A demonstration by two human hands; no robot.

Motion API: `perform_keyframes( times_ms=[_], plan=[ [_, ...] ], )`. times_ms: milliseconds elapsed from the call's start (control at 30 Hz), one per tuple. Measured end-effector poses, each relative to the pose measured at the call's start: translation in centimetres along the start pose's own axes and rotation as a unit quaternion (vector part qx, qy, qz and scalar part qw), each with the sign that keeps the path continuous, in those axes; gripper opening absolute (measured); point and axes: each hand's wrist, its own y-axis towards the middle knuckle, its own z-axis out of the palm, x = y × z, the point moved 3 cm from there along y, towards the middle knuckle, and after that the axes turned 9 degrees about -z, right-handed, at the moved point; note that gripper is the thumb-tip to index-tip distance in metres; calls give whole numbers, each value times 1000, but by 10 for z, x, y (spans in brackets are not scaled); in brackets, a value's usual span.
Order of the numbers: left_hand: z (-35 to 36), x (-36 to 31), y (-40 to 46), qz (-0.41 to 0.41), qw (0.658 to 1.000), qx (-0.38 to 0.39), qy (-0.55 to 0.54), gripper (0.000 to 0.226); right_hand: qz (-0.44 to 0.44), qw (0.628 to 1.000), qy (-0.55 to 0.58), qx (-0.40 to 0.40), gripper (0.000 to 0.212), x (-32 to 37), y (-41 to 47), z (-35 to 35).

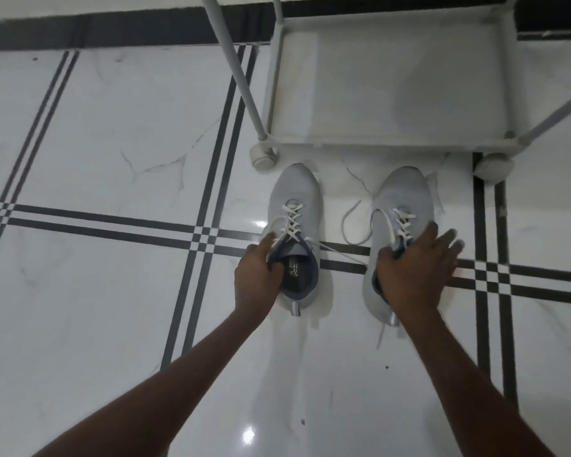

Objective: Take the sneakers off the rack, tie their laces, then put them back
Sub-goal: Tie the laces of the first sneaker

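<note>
Two pale grey sneakers with white laces stand on the tiled floor, toes pointing at the rack. My left hand grips the collar of the left sneaker, fingers inside its opening. My right hand lies over the opening of the right sneaker, thumb hooked at the tongue, the other fingers spread to the right. The laces of both shoes hang loose; one strand runs across the floor between them, and a loop lies left of the right shoe. The white rack stands just beyond the toes, its bottom shelf bare.
The rack rests on small castors at its front corners, close to the toes. A slanted rack pole rises at the upper middle. The glossy white floor with black stripes stretches left and towards me.
</note>
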Motion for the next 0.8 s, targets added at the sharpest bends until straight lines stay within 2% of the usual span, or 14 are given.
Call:
perform_keyframes(
  times_ms=[100,133,200,300,433,567,733,800],
  plan=[
    [-1,10,6,7,1000,4,8,55,-173,983,20,-65,40,43,-9,16],
    [-1,13,8,13,1000,4,12,55,-209,976,38,-49,31,57,-12,26],
    [-1,17,9,23,1000,-2,11,53,-248,967,46,31,23,80,-16,46],
    [-4,22,6,25,1000,-13,4,48,-261,956,20,135,20,96,-18,69],
    [-13,35,2,18,999,-42,15,42,-247,950,29,186,14,95,-12,76],
    [-17,47,-5,-6,999,-46,18,41,-252,917,-20,309,18,78,-17,79],
    [-16,46,2,13,998,-25,65,46,-286,922,60,253,15,93,-11,66],
    [-17,42,5,28,996,-41,78,51,-287,916,63,272,15,104,-12,62]
  ],
)
